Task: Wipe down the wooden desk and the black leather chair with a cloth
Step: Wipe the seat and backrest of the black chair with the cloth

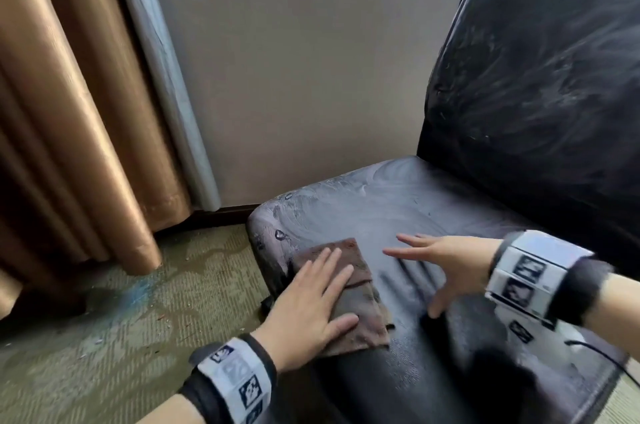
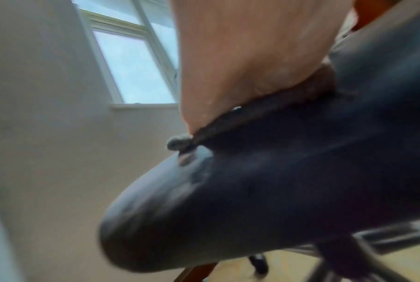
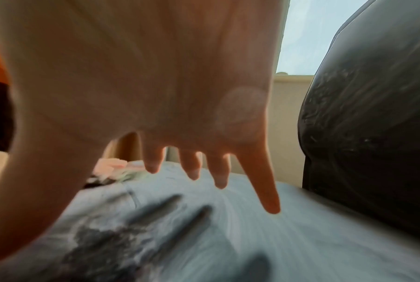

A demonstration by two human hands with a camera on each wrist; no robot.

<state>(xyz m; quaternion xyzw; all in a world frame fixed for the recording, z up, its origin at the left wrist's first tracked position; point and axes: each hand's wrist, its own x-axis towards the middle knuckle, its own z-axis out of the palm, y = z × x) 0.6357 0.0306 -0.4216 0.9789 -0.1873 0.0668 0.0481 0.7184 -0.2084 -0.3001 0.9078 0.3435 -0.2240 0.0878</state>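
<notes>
Chair [image 1: 398,216] seat is mid-wipe; desk isn't in any view, so can't tell whether it's done.

Cloth [image 1: 349,288], brown and folded, sits on the seat's front-left corner, partly over the edge. Left hand [image 1: 311,299] lies flat on it, fingers straight, pressing it down. The left wrist view shows the palm bearing on the cloth at the seat's rounded edge. Right hand [image 1: 440,264] is spread, fingers apart, just above the seat beside the cloth, holding nothing; its shadow falls on the leather.

Progress, judging by the surface:
- near strip of seat looks dark and clean
- middle and rear of seat carry grey swirl streaks, film or wet residue
- backrest [image 1: 540,77] shows faint smear arcs, so probably had a pass, not clearly finished

Likely left: rest of seat, side edges, maybe backrest again, desk unknown.
</notes>
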